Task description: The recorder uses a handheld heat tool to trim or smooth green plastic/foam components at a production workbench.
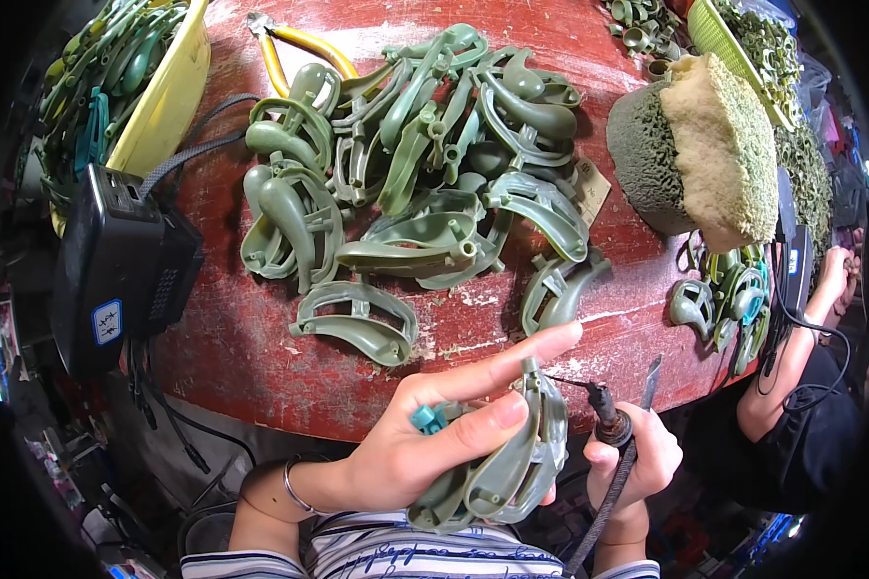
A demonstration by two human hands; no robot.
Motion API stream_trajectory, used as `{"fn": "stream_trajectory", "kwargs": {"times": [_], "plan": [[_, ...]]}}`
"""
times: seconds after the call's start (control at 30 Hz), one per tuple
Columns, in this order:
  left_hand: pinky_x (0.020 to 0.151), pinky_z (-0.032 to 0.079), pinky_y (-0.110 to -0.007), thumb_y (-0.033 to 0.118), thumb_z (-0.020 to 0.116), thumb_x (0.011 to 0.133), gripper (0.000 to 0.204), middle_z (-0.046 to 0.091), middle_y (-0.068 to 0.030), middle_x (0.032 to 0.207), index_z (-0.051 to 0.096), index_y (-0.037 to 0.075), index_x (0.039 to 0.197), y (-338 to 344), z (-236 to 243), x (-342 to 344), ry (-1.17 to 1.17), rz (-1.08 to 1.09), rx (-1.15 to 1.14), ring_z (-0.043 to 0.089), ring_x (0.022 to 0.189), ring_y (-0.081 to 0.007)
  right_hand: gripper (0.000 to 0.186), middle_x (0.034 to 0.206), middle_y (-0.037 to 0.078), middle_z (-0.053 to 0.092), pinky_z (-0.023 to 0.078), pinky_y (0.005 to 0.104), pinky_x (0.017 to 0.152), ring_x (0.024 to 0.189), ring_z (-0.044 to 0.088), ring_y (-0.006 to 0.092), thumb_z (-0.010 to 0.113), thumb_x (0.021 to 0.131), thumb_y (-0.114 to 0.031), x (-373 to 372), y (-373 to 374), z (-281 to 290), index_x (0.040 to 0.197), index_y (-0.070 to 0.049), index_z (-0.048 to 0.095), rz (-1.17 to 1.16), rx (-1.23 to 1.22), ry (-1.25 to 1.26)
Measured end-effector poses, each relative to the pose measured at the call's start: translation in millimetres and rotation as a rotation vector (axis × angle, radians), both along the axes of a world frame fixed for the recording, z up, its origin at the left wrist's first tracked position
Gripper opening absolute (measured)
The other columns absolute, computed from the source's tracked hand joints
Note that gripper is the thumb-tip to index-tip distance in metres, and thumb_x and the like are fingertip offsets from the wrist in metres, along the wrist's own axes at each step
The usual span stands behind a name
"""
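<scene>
My left hand (410,439) is closed around a glossy green moulded piece (517,463) with curved, open frames. A small teal part (430,418) shows beside its thumb, and the index finger stretches out above the piece. In my right hand (652,454) is a soldering iron (606,415) with a dark, charred head and a braided cord. Its thin wire tip reaches to the upper right edge of the green piece; I cannot tell whether they touch. A narrow flat metal blade (653,379) also sticks up from the right hand.
Similar green pieces (425,183) lie heaped on the red table (261,372). Yellow-handled cutters (304,43), a yellow basket (169,96) and a black box (116,261) stand around the left. At right are a sponge block (714,154) and another person's arm (792,352).
</scene>
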State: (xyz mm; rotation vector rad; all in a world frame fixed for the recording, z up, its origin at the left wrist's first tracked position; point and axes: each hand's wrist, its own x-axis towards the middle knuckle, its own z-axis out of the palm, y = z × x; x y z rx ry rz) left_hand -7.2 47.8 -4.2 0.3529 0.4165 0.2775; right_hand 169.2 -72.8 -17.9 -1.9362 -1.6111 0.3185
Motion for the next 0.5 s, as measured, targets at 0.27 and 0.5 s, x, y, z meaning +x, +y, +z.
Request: {"fn": "stream_trajectory", "kwargs": {"times": [0.27, 0.5], "plan": [[0.076, 0.045, -0.024, 0.018, 0.042, 0.092, 0.05, 0.055, -0.0024, 0.095, 0.023, 0.005, 0.136, -0.1, 0.6, 1.9, 0.009, -0.006, 0.01, 0.055, 0.08, -0.0086, 0.046, 0.056, 0.005, 0.055, 0.044, 0.026, 0.043, 0.045, 0.055, 0.0187, 0.071, 0.067, -0.041, -0.2, 0.8, 1.1, 0.081, 0.001, 0.057, 0.016, 0.018, -0.043], [0.078, 0.045, -0.024, 0.019, 0.042, 0.092, 0.049, 0.053, -0.0026, 0.101, 0.025, 0.003, 0.135, 0.4, 0.6, 2.6, 0.017, -0.01, 0.037, 0.052, 0.083, -0.0072, 0.045, 0.056, 0.005, 0.055, 0.044, 0.0259, 0.043, 0.045, 0.055, 0.0185, 0.071, 0.068, -0.04, -0.3, 0.2, 0.3, 0.081, 0.001, 0.058, 0.012, 0.012, -0.056]]}}
